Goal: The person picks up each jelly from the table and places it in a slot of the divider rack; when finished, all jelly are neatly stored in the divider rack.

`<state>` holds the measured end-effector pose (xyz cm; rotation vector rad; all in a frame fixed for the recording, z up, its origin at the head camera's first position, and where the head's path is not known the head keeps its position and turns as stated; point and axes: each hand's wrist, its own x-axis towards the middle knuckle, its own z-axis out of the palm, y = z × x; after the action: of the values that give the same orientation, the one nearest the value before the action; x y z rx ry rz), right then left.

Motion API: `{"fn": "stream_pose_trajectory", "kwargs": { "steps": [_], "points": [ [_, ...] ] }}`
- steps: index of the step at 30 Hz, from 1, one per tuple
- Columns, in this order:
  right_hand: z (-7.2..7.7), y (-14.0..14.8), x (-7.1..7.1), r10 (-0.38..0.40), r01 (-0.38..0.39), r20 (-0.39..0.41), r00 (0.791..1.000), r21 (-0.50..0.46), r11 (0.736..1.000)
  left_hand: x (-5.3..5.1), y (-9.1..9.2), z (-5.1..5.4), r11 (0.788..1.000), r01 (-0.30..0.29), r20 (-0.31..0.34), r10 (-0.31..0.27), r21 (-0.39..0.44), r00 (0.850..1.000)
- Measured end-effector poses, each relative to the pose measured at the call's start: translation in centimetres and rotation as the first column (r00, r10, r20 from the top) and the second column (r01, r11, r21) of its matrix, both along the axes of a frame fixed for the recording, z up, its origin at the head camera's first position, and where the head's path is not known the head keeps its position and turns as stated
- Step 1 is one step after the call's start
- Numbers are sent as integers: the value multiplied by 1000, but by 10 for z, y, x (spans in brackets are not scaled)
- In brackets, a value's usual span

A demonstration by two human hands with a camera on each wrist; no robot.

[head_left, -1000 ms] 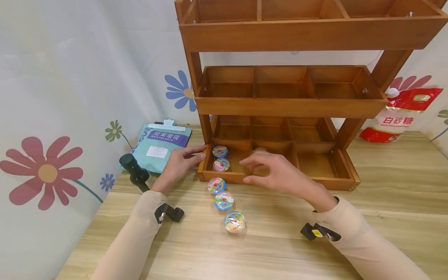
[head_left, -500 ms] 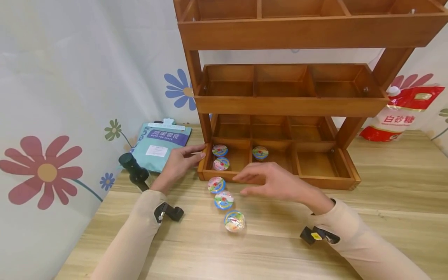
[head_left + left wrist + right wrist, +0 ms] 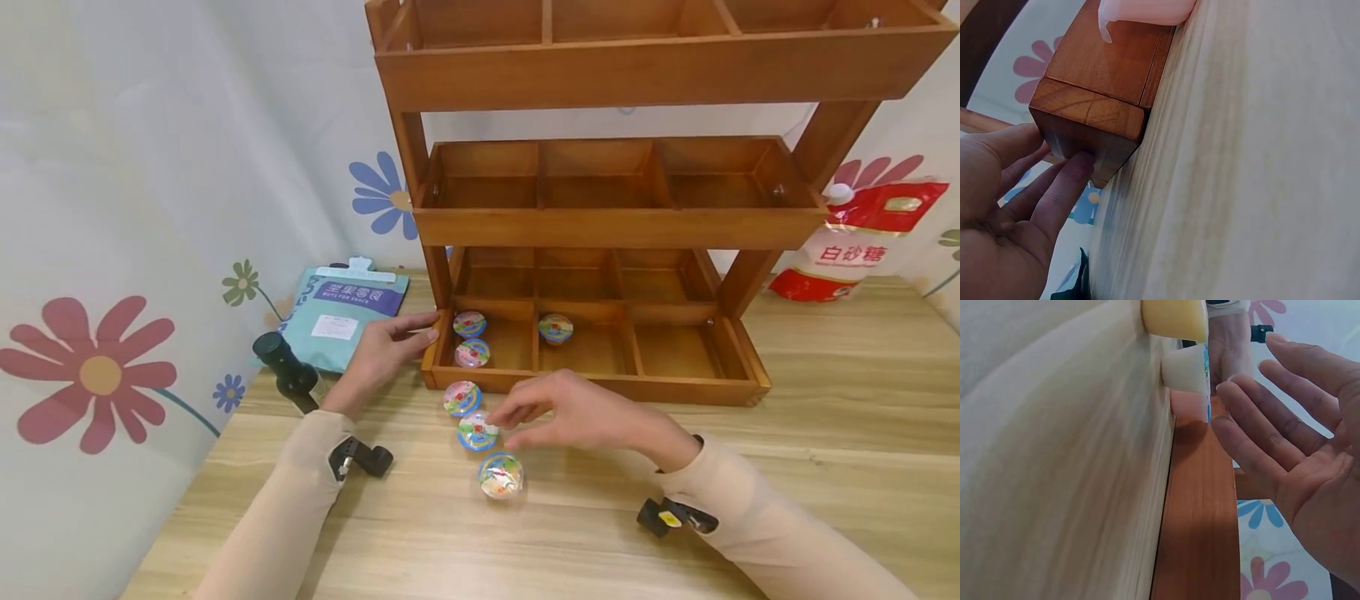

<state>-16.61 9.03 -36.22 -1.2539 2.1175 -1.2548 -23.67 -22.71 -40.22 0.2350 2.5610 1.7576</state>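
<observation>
Three small lidded jelly cups lie in a slanting row on the table: a front cup [image 3: 501,477], a middle cup [image 3: 474,435] and a rear cup [image 3: 461,399]. My right hand [image 3: 577,417] hovers just right of the middle one, holding nothing, fingers loosely bent. In the right wrist view its fingertips are beside the white cup [image 3: 1184,370] and the pink cup [image 3: 1189,405]. My left hand [image 3: 380,357] touches the left end of the wooden rack [image 3: 600,385] with its fingertips. The bottom tier's left compartment holds two cups [image 3: 472,353]; one cup [image 3: 556,328] sits in the centre compartment.
Left of the rack, a teal nut-snack bag [image 3: 333,327] lies behind a dark bottle [image 3: 288,367]. A red and white sugar bag [image 3: 847,250] stands at the right. The rack's upper tiers [image 3: 615,227] overhang the bottom tier.
My right hand has drawn back from the centre compartment, leaving a cup there in view, and moved down over the table beside the row of cups. My left hand stays on the rack.
</observation>
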Motion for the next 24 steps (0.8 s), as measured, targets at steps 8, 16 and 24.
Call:
{"fn": "stream_pose_trajectory", "kwargs": {
  "steps": [8,16,24],
  "points": [
    [-7,-1,1,51,-51,6,999,15,999,-2,2,-2,1000,6,2,-6,2,1000],
    [-11,-4,2,85,-86,13,996,91,992,-2,-1,-3,1000,-4,17,4,9,1000],
    [-17,-7,6,80,-81,14,997,177,981,-1,0,-4,1000,5,7,-6,10,1000]
  ]
}}
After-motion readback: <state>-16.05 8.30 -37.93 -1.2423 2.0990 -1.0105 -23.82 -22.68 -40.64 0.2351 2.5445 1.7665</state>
